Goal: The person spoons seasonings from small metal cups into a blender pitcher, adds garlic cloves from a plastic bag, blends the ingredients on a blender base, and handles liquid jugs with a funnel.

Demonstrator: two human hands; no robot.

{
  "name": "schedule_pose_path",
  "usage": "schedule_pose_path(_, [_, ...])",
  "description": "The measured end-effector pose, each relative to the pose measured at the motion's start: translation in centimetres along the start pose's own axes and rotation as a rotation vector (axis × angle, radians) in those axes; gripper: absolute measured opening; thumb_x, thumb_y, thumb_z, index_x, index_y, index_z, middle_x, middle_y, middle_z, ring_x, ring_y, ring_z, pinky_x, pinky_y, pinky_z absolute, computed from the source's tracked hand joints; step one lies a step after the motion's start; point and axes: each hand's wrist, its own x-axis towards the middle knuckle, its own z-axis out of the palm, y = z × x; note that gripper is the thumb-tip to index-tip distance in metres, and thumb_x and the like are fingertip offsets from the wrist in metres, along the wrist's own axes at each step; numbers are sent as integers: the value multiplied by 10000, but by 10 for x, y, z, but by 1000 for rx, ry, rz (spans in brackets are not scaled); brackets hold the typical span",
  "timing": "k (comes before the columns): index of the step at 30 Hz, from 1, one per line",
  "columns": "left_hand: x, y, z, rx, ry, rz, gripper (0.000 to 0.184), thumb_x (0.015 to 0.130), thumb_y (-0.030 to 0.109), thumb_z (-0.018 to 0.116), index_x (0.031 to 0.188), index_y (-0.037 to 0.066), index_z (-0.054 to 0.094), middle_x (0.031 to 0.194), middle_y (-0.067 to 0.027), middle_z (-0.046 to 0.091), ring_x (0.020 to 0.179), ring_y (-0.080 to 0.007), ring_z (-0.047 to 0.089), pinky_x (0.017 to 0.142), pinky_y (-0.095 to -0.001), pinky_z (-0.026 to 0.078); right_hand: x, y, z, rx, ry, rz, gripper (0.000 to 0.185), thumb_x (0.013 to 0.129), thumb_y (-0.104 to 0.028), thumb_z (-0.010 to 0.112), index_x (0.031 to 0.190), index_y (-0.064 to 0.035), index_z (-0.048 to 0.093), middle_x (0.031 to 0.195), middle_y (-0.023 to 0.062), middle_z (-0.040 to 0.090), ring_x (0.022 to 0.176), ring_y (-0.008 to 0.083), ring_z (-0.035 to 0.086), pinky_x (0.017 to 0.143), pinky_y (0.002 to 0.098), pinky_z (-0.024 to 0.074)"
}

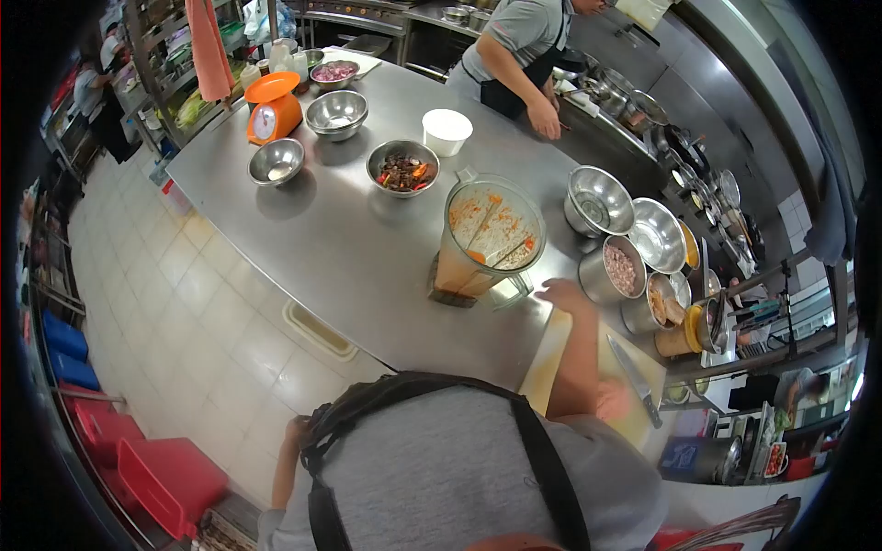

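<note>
1. The right hand [562,296] of the person wearing the camera is stretched over the stainless-steel tabletop [349,248]; its grip looks open, fingers extended, with nothing seen in it.
2. Nearest to it is a tall transparent blender jug [459,266] with a wide round mouth, upright on the tabletop, its inner walls smeared with orange paste. A clear handle-like part [513,291] juts from the jug towards the fingers, just beside them.
3. The left hand [295,433] is low beside the body, off the tabletop and partly hidden by a black strap; I cannot tell whether its grip is open or closed.
4. The right forearm crosses a pale yellow rectangular cutting board [545,361], on which a long-bladed knife [632,374] lies beyond the arm.
5. Beyond the jug stand a round steel bowl of dark and red chillies [402,172] and a round white plastic tub [447,131].
6. Near the right hand, a deep steel pot [595,280] holds pinkish chopped pieces.
7. Across the tabletop stands another person [524,50] in a grey shirt and black apron.
</note>
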Motion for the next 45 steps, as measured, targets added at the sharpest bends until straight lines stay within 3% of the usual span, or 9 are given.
schedule_pose_path(2, [-3, -5, 2, 73, 151, 325, 298, 721, 234, 649, 992, 114, 687, 972, -146, 671, 884, -262, 655, 809, -346, 515, 16, -2, 23, -58, -111, -54, 737, 697, -517, 691, 1206, 0, 562, 1123, 195, 616, 1072, 312, 575, 929, 371, 433])
schedule_pose_path(12, [-44, -41, 4, -691, -14, -218, 279, 740, 138, 618, 997, 41, 672, 943, -128, 685, 750, -189, 646, 685, -330, 513, -77, -75, -27, 152, -113, -336, 584, 726, -256, 757, 1193, 15, 535, 1180, 120, 572, 1086, 238, 538, 948, 350, 417])
schedule_pose_path(15, [-53, -49, 7, -273, 5, -67, 266, 746, 185, 664, 972, 45, 678, 851, -117, 688, 779, -218, 652, 693, -346, 508, -93, -91, -23, 441, -202, -705, 520, 723, -162, 759, 1172, -4, 550, 1150, 100, 576, 1096, 214, 533, 963, 354, 405])
schedule_pose_path(22, [-23, -42, -6, 405, -155, 154, 308, 793, 252, 639, 1001, 26, 662, 934, -184, 666, 863, -321, 649, 741, -381, 503, -86, -130, 46, 1011, 190, -503, 228, 766, -118, 739, 749, -79, 515, 761, -9, 562, 734, 83, 515, 709, 247, 421])
schedule_pose_path(24, [-20, -45, -20, -223, 17, 320, 309, 821, 240, 592, 1027, 17, 647, 940, -201, 656, 869, -324, 647, 739, -394, 502, -90, -145, 66, 1102, 419, -379, 362, 776, -82, 731, 621, -118, 406, 589, -72, 416, 546, 34, 361, 529, 209, 347])
schedule_pose_path(31, [-31, 7, -90, -166, -99, 27, 249, 823, 120, 570, 1038, 20, 643, 996, -184, 654, 860, -289, 650, 757, -353, 505, -148, -138, 107, 1093, 574, -369, 405, 767, -127, 740, 561, -110, 391, 530, -76, 404, 488, 31, 363, 462, 231, 351])
schedule_pose_path(33, [-33, -17, -90, -187, -2, 386, 264, 801, 132, 612, 1043, 34, 645, 955, -182, 665, 849, -284, 658, 758, -353, 509, -162, -134, 118, 827, 654, -447, 274, 696, -123, 754, 596, -91, 501, 530, 1, 500, 484, 100, 488, 507, 266, 430])
schedule_pose_path(39, [-11, -25, -81, -21, -157, 214, 253, 808, 144, 638, 1024, 12, 642, 968, -168, 672, 889, -264, 659, 766, -321, 507, -170, -131, 136, 476, 939, -655, 144, 662, -99, 723, 691, -62, 587, 612, 95, 575, 534, 228, 568, 522, 325, 455])
schedule_pose_path(45, [-26, 75, -120, -273, -214, 54, 240, 816, 139, 616, 1021, 19, 648, 972, -189, 664, 918, -272, 646, 782, -321, 500, -164, -139, 126, 705, 726, -516, 146, 687, -55, 707, 691, -37, 562, 569, 59, 517, 498, 171, 494, 509, 285, 419])
